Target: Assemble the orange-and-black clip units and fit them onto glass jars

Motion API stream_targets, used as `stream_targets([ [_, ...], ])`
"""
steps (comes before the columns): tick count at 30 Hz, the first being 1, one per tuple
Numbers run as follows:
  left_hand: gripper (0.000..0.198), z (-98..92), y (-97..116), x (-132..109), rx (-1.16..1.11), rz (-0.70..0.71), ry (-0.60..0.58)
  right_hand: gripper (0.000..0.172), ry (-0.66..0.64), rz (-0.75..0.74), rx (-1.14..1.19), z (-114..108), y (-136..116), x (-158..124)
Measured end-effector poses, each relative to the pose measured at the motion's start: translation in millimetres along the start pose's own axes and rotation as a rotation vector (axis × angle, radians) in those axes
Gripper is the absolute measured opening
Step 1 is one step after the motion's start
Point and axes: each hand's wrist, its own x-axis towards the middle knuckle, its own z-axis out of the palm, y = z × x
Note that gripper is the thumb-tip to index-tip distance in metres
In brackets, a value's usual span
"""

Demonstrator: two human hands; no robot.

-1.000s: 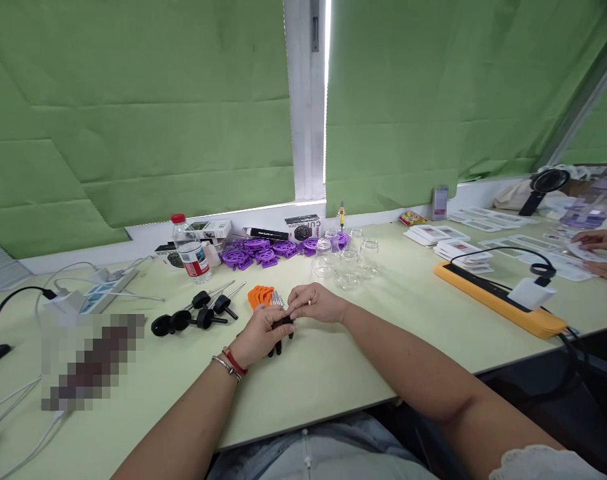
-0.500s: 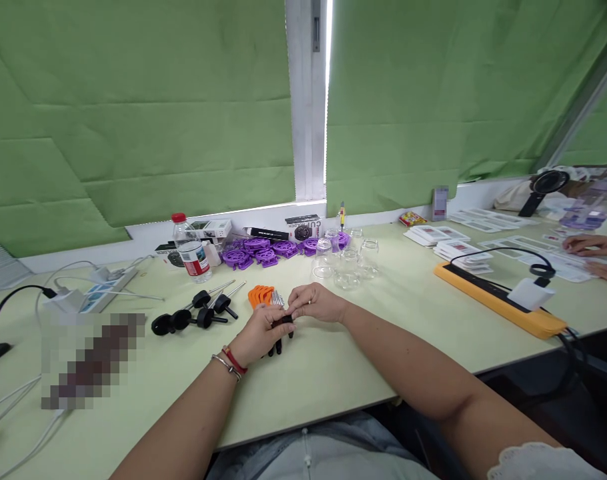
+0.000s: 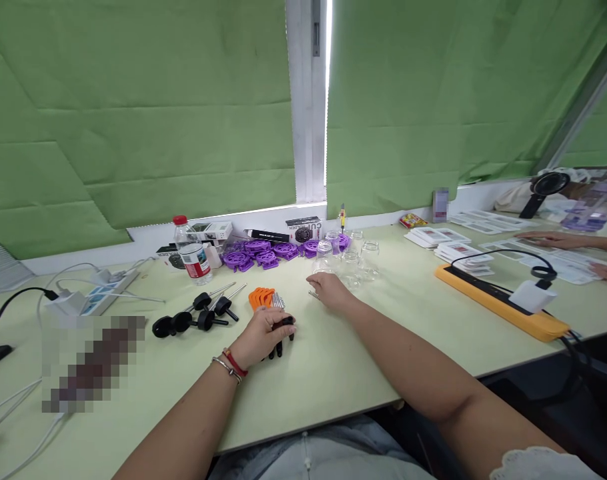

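My left hand (image 3: pixel 266 330) is closed round a short black plastic part (image 3: pixel 287 321), largely covered by the fingers. Beneath that hand, slim black handles (image 3: pixel 279 349) point toward the table's front edge. Bright metal rods (image 3: pixel 278 301) lie just past its fingertips, beside a stack of orange plastic pieces (image 3: pixel 261 297). My right hand (image 3: pixel 329 291) is farther right and forward, its fingers pinched together. A small spring (image 3: pixel 314 294) shows at its fingertips; its other end is hidden. Clear glass jars (image 3: pixel 351 267) stand just beyond this hand.
Black round-headed parts with metal stems (image 3: pixel 206 319) lie left. Purple plastic pieces (image 3: pixel 256 253) and a red-capped bottle (image 3: pixel 193 257) stand behind. A yellow power strip (image 3: pixel 503 303) and stacked cards (image 3: pixel 463 257) are right; another person's hands (image 3: pixel 548 240) rest over sheets at far right.
My right hand has left the black part and moved right and away from me, exposing the spring. My left hand stays on the black part. The other person's far hand has shifted left.
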Motion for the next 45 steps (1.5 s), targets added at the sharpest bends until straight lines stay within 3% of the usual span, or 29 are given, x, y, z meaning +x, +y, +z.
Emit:
stream_targets([
  [3,0.032,0.2,-1.4,-0.3,-0.006,-0.004,0.006,0.028,-0.050,0.035,-0.161,6.8,5.7,1.9],
  [9,0.033,0.3,-0.9,-0.7,-0.003,-0.026,-0.003,0.028,-0.079,0.031,-0.173,8.9,-0.4,-2.8],
  [11,0.032,0.2,0.0,-0.9,0.007,-0.032,-0.003,0.027,-0.089,0.018,-0.017,5.7,-6.2,-5.7],
  [16,0.028,0.3,0.5,-0.8,0.040,-0.052,-0.025,0.026,-0.213,0.022,0.808,-1.4,-27.6,-15.9],
  [22,0.027,-0.2,1.7,-0.4,0.083,-0.041,-0.031,0.037,-0.392,0.068,1.097,-6.2,-42.3,-24.9],
  [25,0.027,-1.4,3.9,-0.8,0.097,-0.052,-0.042,0.037,-0.419,0.070,1.104,-6.8,-40.3,-25.2],
  [32,0.024,-2.7,4.7,-1.9,0.108,-0.071,-0.037,0.017,-0.441,-0.096,0.986,-7.1,-37.2,-24.8],
  [39,0.027,-1.9,4.3,-2.1,0.084,-0.072,-0.025,0.034,-0.376,-0.151,0.961,-9.7,-46.1,-29.2],
  [45,0.027,-0.9,4.4,-2.0,0.096,-0.093,-0.014,0.026,-0.281,-0.247,0.860,-5.3,-53.9,-33.8],
])
